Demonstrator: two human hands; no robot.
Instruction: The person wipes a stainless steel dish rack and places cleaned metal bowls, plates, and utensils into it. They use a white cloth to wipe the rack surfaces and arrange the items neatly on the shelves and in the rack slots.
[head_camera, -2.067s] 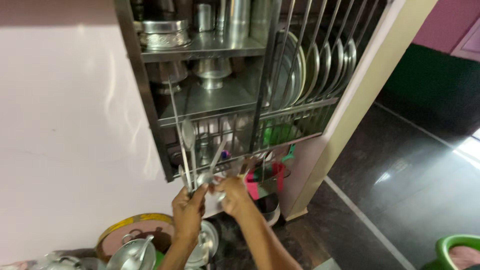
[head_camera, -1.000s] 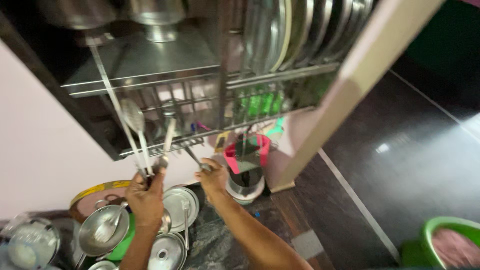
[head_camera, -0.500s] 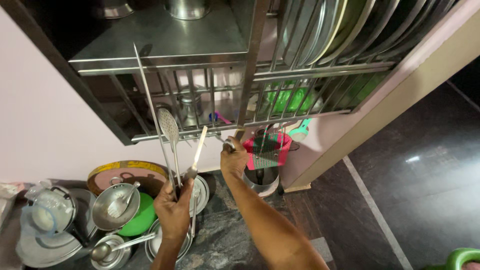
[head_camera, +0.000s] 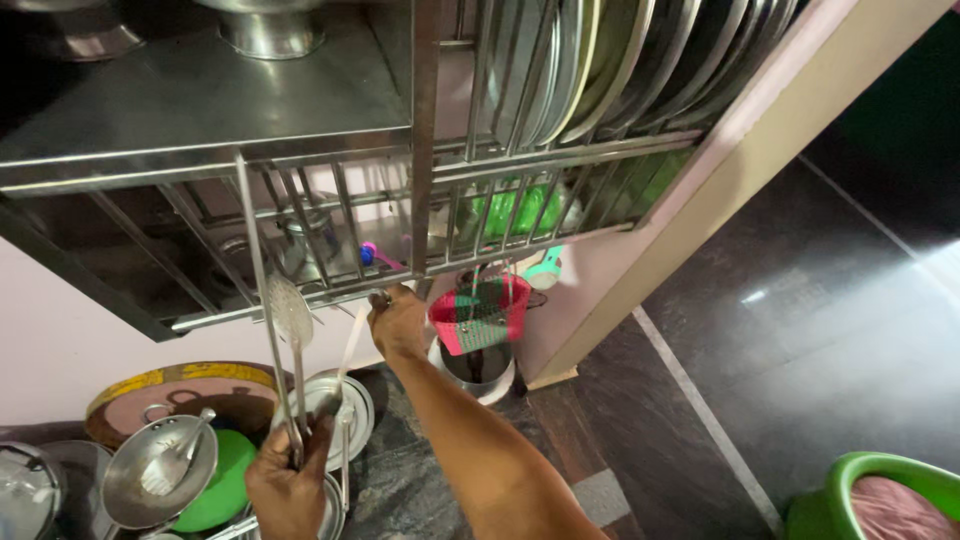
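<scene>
My left hand (head_camera: 288, 488) is low at the left, closed around the handles of several long steel utensils (head_camera: 290, 345), among them a slotted spoon with its head up. The utensils rise toward the steel wall rack (head_camera: 420, 150). My right hand (head_camera: 397, 320) reaches up to the rack's lower front rail, fingers closed on a small metal hook or utensil end there; what exactly it holds is hard to tell.
Steel plates (head_camera: 590, 60) stand in the rack's upper right. A pink and green basket (head_camera: 482, 312) hangs under the rack above a steel pot (head_camera: 478, 368). Lids and bowls (head_camera: 160, 475) lie on the dark counter at left. A green tub (head_camera: 880, 495) sits at lower right.
The view has moved closer under the rack. My right hand has risen to the rack's lower rail. My left hand keeps the bunch of utensils, now lower in view.
</scene>
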